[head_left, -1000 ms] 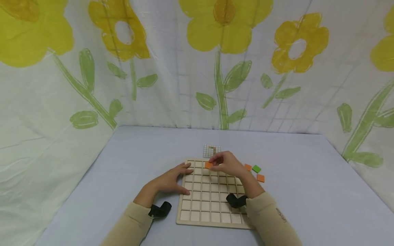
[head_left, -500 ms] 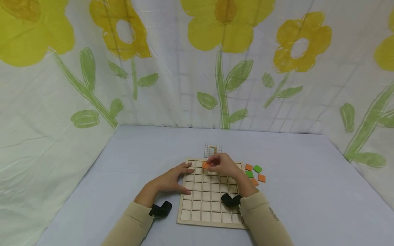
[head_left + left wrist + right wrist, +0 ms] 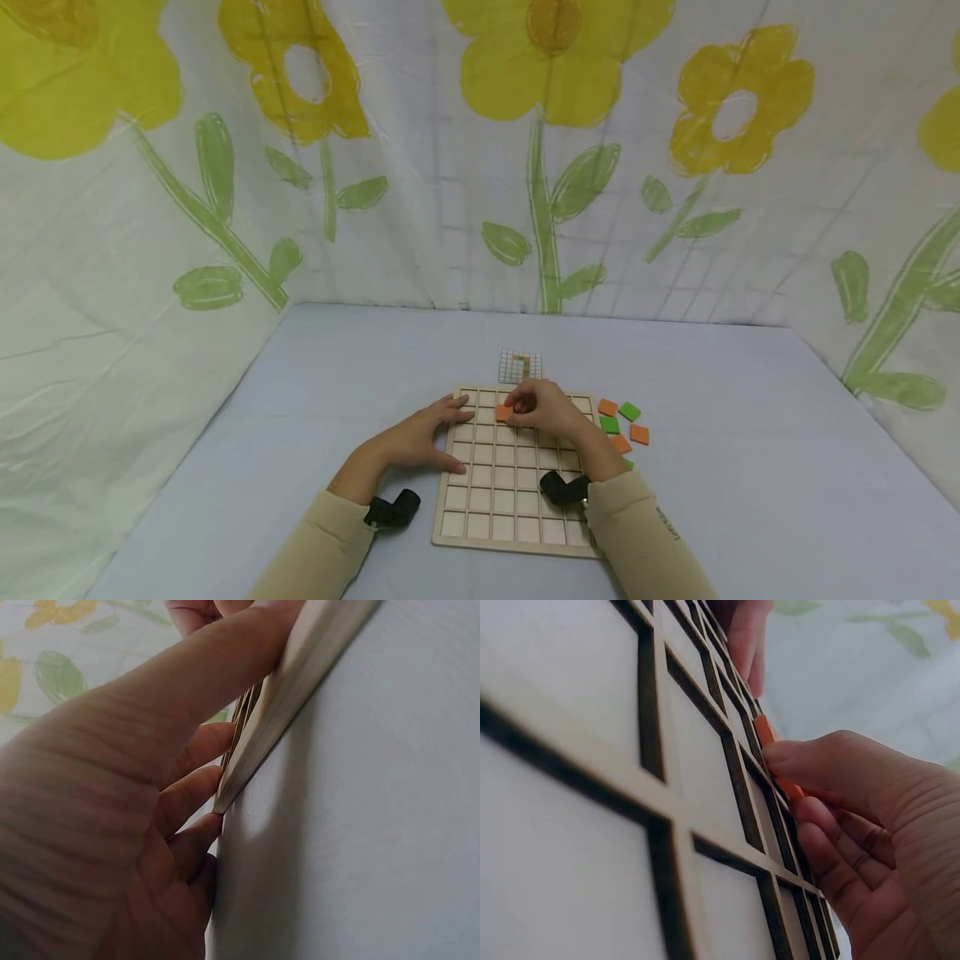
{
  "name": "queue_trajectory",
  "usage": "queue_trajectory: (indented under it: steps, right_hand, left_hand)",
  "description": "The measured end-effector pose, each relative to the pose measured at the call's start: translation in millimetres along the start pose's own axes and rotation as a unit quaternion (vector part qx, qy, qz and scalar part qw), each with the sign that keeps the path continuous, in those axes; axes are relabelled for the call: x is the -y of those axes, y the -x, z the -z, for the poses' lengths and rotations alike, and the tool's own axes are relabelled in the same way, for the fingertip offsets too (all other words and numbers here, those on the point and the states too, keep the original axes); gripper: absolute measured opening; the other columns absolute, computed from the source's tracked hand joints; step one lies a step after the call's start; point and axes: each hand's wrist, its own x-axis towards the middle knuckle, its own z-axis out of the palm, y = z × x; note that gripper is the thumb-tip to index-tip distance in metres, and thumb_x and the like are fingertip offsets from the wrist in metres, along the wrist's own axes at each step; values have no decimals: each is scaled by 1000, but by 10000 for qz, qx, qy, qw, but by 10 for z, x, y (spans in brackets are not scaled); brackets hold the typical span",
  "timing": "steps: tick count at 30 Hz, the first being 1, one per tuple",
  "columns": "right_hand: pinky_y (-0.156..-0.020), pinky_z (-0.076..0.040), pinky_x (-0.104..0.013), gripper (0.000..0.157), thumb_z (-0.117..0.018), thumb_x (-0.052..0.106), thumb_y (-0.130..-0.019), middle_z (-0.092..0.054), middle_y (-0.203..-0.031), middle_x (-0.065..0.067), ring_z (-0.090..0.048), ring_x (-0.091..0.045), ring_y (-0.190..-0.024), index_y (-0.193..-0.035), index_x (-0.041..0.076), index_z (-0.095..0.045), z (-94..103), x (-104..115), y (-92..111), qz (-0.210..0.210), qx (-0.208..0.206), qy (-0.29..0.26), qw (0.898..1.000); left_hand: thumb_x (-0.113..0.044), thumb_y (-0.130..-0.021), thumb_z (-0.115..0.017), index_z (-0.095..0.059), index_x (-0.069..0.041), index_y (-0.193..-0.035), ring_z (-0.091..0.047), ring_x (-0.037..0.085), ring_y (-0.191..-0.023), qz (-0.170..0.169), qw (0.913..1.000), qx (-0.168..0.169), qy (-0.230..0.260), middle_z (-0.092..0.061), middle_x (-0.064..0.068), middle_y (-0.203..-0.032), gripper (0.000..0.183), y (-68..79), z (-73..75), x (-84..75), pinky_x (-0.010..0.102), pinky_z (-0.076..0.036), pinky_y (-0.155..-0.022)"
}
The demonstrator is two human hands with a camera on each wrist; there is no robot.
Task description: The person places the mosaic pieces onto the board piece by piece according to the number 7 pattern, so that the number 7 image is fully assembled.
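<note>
A square wooden grid board point(image 3: 482, 477) lies on the table in front of me. My right hand point(image 3: 549, 410) pinches a small orange square tile point(image 3: 503, 413) between thumb and fingers, low over the cells near the board's far edge. From the right wrist, the tile point(image 3: 765, 730) appears edge-on, tilted close against the grid bars, with the thumb on one face. My left hand point(image 3: 417, 435) rests on the board's left edge, fingers spread and thumb apart. In the left wrist view its fingertips point(image 3: 206, 825) touch the board's side point(image 3: 289, 701).
Beyond the board lies a small printed grid card point(image 3: 521, 367) with coloured squares. Several loose tiles lie off its right side, among them an orange tile point(image 3: 639, 434) and a green tile point(image 3: 629, 412). A flower-printed curtain point(image 3: 420, 250) hangs behind the table.
My right hand has shifted left with the orange tile, then drawn it slightly nearer and lower over the board. The left hand has stayed on the board's edge.
</note>
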Motion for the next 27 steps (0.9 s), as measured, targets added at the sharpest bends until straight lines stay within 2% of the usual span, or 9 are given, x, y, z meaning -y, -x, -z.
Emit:
queue_trajectory:
  steps: [11,27]
  right_hand:
    - [-68,-51,-21,19,-74,11,-79,-65,-91,-12,-59,-10,-77,-94,1,-68,13,-35,-4,-24,-7,-189,9998]
    - [-68,-50,-21,17,-73,11,-80,-64,-90,-10,-58,-9,-76,-94,2,-68,17,25,10,-108,30,-107,9999]
  left_hand:
    - [-36,-69,-81,-47,-15,-138,-8,30,-146,-48,10000,15,27,-21,3,-156,80,-6,4,-10,55,-17,-114]
    - [-35,-69,-81,-47,-15,-138,-7,30,-146,-21,9999,43,98,-21,3,-156,79,18,16,-19,57,-17,-113]
